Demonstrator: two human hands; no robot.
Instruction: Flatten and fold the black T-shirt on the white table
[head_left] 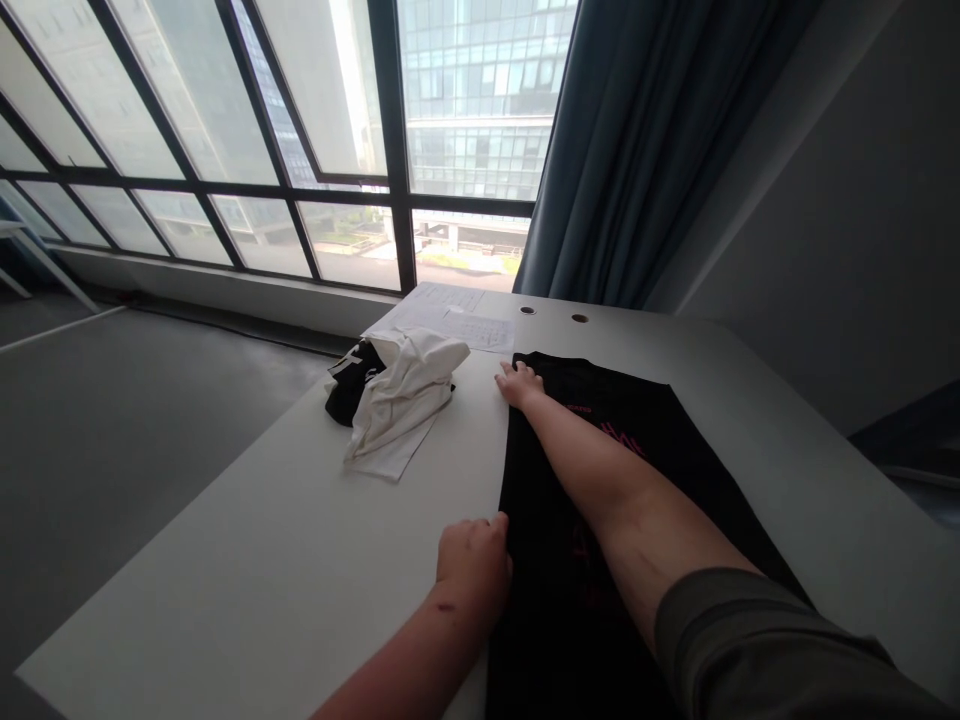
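A black T-shirt [667,440] with pinkish-red print lies flat, lengthwise on the white table [300,580]. My left hand [472,560] is closed at the shirt's left edge, its fingertips partly hidden beneath. Farther off, my right hand [520,383] has its fingers bent around the shirt's far left corner. My right forearm crosses over the shirt and covers part of the print. To the left of the shirt, a crumpled white garment [405,390] rests partly on a black one [346,385] with white markings.
Printed paper sheets [480,328] lie at the table's far end, beside two round cable holes [528,310]. A blue curtain [600,180] hangs behind, next to large windows [472,100]. Grey floor [150,430] borders the table's left edge.
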